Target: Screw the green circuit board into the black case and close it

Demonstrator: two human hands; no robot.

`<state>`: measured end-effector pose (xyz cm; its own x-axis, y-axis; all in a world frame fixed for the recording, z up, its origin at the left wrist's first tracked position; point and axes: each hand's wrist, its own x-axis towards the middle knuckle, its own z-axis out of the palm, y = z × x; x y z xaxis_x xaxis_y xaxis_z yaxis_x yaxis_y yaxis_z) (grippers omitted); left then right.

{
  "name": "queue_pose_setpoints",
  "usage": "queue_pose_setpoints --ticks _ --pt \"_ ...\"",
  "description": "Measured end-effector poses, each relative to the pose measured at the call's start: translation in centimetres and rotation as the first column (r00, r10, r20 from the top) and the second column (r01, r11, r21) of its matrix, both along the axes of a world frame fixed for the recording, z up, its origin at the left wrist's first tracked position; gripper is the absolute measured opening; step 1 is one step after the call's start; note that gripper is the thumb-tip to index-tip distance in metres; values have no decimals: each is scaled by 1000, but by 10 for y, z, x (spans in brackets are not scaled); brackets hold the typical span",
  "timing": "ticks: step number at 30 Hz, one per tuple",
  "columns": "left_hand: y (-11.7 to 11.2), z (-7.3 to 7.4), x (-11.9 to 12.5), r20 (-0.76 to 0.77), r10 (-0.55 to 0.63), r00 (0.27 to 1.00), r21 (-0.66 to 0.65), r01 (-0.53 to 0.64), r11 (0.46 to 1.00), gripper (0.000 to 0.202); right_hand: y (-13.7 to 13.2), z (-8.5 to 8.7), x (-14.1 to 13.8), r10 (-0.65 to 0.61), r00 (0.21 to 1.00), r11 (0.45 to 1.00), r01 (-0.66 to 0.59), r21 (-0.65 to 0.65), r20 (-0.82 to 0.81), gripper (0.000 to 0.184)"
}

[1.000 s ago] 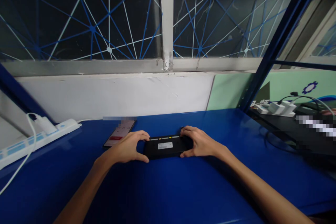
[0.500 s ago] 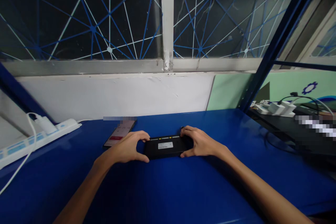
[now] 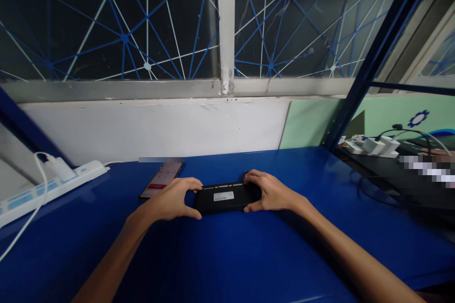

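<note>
A flat black rectangular device [image 3: 223, 203] with a white label and small yellow marks along its far edge lies on the blue table [image 3: 220, 255]. My left hand [image 3: 177, 199] grips its left end, thumb at the near edge and fingers at the far edge. At the other end my right hand [image 3: 268, 192] holds it the same way, fingers curled over the far corner. A small dark part shows by the right fingertips; I cannot make out what it is. Just behind my left hand lies a phone [image 3: 158, 183] with a lit screen.
A white power strip [image 3: 78, 175] with a plugged-in charger and cable lies at the left. On the right, a black surface [image 3: 384, 175] holds another white power strip [image 3: 377, 147] and cables. Blue metal posts [image 3: 355, 99] rise at both sides, with a wall and windows behind.
Hands and black device keep their positions; only a very slight shift of the camera view shows.
</note>
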<state>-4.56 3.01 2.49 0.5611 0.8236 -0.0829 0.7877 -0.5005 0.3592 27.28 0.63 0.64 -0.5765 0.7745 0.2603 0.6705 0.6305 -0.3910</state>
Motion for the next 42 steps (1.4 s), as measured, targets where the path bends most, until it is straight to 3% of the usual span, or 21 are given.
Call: queue_pose_setpoints --ticks 5,13,42 --pt "-2 2 1 -41 53 998 -25 -54 998 81 0 -1 0 -5 1000 1000 5 -2 12 60" --pt "-6 9 7 -77 32 997 -13 -33 999 81 0 0 1 12 1000 1000 -12 -20 16 62" --pt "1 -6 -4 -1 -10 1000 66 10 998 73 0 0 2 12 1000 999 -11 -42 23 62"
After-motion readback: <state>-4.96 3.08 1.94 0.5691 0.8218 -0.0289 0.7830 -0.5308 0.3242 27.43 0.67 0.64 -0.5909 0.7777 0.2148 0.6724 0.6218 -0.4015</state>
